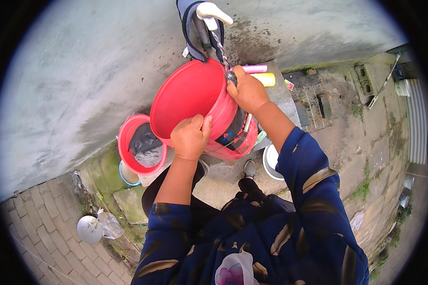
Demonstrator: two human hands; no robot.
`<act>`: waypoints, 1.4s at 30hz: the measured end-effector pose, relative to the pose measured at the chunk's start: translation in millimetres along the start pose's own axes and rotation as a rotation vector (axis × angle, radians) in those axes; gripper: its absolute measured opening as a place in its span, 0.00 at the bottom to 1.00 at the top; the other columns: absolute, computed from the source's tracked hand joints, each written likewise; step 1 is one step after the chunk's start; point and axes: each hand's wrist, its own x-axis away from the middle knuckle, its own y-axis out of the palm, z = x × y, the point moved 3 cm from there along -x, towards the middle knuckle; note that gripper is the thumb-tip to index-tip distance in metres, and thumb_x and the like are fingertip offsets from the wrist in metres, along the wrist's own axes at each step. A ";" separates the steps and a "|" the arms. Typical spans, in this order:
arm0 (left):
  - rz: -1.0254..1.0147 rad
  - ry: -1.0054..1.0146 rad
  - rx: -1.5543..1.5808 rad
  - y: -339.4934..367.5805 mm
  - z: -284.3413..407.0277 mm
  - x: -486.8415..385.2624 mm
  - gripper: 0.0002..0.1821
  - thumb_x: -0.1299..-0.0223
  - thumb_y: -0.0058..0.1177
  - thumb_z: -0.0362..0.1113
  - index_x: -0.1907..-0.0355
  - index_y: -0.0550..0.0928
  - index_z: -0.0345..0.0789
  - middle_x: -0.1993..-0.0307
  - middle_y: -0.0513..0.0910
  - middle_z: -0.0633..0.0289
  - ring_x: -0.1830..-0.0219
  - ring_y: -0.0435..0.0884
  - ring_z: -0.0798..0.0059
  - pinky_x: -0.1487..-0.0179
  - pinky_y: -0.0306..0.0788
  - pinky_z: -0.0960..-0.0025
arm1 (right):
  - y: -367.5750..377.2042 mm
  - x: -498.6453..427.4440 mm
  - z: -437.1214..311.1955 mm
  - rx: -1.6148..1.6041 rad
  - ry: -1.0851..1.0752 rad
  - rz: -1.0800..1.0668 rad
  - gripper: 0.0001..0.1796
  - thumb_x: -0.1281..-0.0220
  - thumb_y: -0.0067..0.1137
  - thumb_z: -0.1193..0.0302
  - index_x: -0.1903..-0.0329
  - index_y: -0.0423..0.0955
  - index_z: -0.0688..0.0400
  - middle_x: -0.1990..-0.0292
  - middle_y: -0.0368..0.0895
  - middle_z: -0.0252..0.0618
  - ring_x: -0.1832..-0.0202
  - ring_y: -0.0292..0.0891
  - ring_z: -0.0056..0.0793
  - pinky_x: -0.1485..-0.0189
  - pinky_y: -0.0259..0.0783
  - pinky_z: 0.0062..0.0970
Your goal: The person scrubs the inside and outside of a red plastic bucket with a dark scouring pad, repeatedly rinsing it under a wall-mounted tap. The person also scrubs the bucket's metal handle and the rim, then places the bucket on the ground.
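A red plastic bucket [189,96] is tilted, its mouth facing left and up towards the wall. My left hand [189,137] grips its near rim. At the far right of the rim, my right hand [249,91] holds a small dark wad [231,77], which looks like a scourer. Water [221,50] runs from a tap with a white handle [214,15] onto that wad and the fingers. The bucket's side bears a dark printed label [232,131], and its wire handle with a white grip [248,123] hangs down. The bucket's bottom inside is hidden.
Left of the bucket stands a smaller red bucket [123,151] with dark and clear plastic bags inside, beside a blue-rimmed basin [131,181]. Pink [255,68] and yellow [265,79] containers lie behind my right hand. A white basin [271,162] sits near my foot; a drain grate [308,99] lies right.
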 end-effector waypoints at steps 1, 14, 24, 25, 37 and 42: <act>0.011 -0.003 -0.005 -0.7 -2.0 -0.1 0.20 0.41 0.61 0.44 0.83 0.72 0.38 0.84 0.75 0.57 0.80 0.76 0.58 0.76 0.69 0.58 | 1.5 11.7 -5.9 -0.007 -0.044 -0.025 0.15 0.41 0.60 0.63 0.60 0.69 0.59 0.67 0.81 0.50 0.64 0.81 0.51 0.61 0.76 0.45; -0.008 -0.046 0.071 -5.4 -3.8 2.3 0.19 0.35 0.56 0.44 0.81 0.74 0.37 0.83 0.74 0.55 0.78 0.76 0.55 0.74 0.67 0.55 | 16.7 12.5 6.7 0.001 0.047 -0.107 0.18 0.36 0.54 0.60 0.54 0.68 0.61 0.66 0.81 0.59 0.64 0.79 0.59 0.62 0.74 0.51; -0.032 -0.046 0.032 -2.9 -3.9 1.0 0.17 0.36 0.55 0.42 0.80 0.75 0.38 0.83 0.75 0.57 0.78 0.77 0.57 0.74 0.69 0.56 | 20.0 15.9 10.7 0.009 -0.075 0.269 0.15 0.47 0.64 0.65 0.60 0.71 0.57 0.67 0.77 0.46 0.65 0.76 0.52 0.60 0.72 0.45; -0.045 -0.038 0.025 -3.2 -3.5 1.3 0.17 0.36 0.55 0.42 0.80 0.75 0.38 0.83 0.75 0.57 0.79 0.77 0.56 0.74 0.69 0.56 | 19.7 14.9 10.0 0.011 -0.052 0.183 0.15 0.47 0.64 0.64 0.60 0.72 0.57 0.67 0.77 0.46 0.65 0.77 0.50 0.61 0.73 0.44; -0.029 -0.039 0.086 -4.4 -4.5 3.9 0.18 0.37 0.55 0.43 0.82 0.74 0.38 0.83 0.74 0.55 0.79 0.76 0.55 0.74 0.68 0.56 | 28.6 11.2 34.6 0.039 0.002 0.040 0.18 0.39 0.59 0.62 0.54 0.70 0.60 0.59 0.80 0.54 0.58 0.79 0.55 0.53 0.74 0.47; -0.026 -0.008 0.042 -2.3 2.7 3.0 0.18 0.40 0.57 0.45 0.82 0.75 0.40 0.85 0.75 0.59 0.79 0.78 0.61 0.75 0.70 0.58 | -20.7 -3.1 46.7 -0.303 0.058 0.159 0.18 0.39 0.54 0.72 0.47 0.71 0.64 0.52 0.78 0.56 0.48 0.76 0.51 0.43 0.70 0.40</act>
